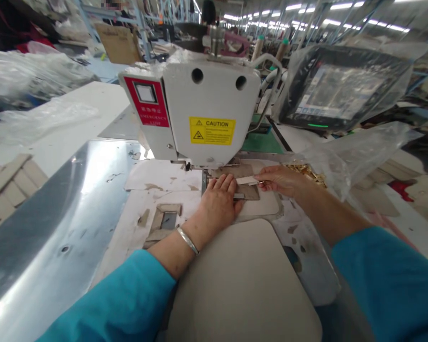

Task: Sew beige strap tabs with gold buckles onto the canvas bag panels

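Observation:
My left hand (219, 198) lies palm down at the work spot under the sewing machine head (209, 102), its fingers stretched flat over a light-coloured template (178, 197). Beside its fingertips is a narrow beige strip (246, 180). The strip's right end is pinched between the thumb and fingers of my right hand (278, 180). A thin shiny metal piece shows at those fingertips; its kind is unclear. Brown-grey pieces lie under and around the strip. A large beige panel (242, 280) with rounded corners reaches from near my left wrist toward me.
Gold-coloured metal pieces (306, 172) lie behind my right wrist. A plastic-wrapped control screen (337, 90) stands at the right. Beige strips (14, 185) are stacked at the far left, beyond a shiny metal plate (64, 213). A cardboard box (117, 43) sits at the back.

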### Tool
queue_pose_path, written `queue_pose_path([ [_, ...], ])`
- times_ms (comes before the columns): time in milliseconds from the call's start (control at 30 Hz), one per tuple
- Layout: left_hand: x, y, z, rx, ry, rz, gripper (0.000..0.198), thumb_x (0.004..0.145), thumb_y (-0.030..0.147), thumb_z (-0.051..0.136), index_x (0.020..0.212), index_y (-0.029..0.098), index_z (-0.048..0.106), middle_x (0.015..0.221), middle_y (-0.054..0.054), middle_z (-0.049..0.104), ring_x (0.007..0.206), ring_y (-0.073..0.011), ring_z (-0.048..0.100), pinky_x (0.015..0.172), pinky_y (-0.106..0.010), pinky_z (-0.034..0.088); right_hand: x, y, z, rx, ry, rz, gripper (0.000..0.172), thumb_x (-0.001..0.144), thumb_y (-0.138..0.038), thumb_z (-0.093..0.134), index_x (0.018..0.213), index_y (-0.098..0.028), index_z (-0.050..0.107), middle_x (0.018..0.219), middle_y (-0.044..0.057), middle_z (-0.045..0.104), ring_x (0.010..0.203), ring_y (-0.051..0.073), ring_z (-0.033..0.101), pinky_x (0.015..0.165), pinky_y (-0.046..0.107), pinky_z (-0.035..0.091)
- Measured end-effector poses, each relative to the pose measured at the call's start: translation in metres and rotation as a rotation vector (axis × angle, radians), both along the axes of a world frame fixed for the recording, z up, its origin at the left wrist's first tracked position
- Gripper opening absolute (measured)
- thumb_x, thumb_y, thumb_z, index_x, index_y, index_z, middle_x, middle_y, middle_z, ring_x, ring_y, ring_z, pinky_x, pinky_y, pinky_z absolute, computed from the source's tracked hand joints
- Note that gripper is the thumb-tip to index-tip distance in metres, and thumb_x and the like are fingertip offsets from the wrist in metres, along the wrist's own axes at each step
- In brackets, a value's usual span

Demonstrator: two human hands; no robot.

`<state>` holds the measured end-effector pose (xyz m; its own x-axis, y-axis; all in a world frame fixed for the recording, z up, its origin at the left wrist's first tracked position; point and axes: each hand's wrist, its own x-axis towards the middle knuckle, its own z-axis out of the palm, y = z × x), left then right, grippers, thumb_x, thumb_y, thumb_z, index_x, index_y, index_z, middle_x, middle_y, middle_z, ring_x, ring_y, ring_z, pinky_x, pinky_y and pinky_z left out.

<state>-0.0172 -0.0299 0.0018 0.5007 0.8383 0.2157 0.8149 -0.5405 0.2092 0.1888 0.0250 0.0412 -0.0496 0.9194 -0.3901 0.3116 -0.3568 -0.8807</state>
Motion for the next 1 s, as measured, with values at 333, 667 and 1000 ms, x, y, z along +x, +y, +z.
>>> queue_pose_path([
  [333, 0.0, 0.001, -0.001, -0.001, 0.001, 0.003, 0.059, 0.093, 0.042, 0.05, 0.139, 0.006, 0.044, 0.15, -0.017, 0.04, 0.14, -0.0317, 0.035, 0.115, -0.047, 0.028, -0.012, -0.006, 0.003, -0.06, 0.058, -0.187, 0.031, 0.076, -0.01, 0.076, 0.063, -0.015, 0.049, 0.055, -0.004, 0.053, 0.049, 0.005, 0.051, 0.05, 0.015, 0.048],
  [667, -0.001, 0.001, -0.001, 0.012, 0.017, -0.007, 0.056, 0.094, 0.039, 0.05, 0.139, 0.006, 0.045, 0.15, -0.018, 0.04, 0.139, -0.0316, 0.036, 0.114, -0.048, 0.029, -0.013, -0.003, -0.009, 0.011, -0.323, -0.138, 0.037, 0.075, -0.022, 0.079, 0.061, -0.019, 0.045, 0.042, -0.005, 0.05, 0.037, 0.006, 0.045, 0.039, 0.017, 0.039],
  [1000, 0.019, 0.009, -0.003, 0.117, 0.09, -0.274, 0.047, 0.097, 0.021, 0.037, 0.141, 0.006, 0.041, 0.145, -0.013, 0.048, 0.134, -0.0222, 0.044, 0.114, -0.033, 0.031, -0.009, -0.002, -0.004, -0.129, -0.24, -0.046, 0.025, 0.081, -0.021, 0.07, 0.068, -0.018, 0.049, 0.045, -0.004, 0.056, 0.032, 0.006, 0.044, 0.034, 0.016, 0.032],
])
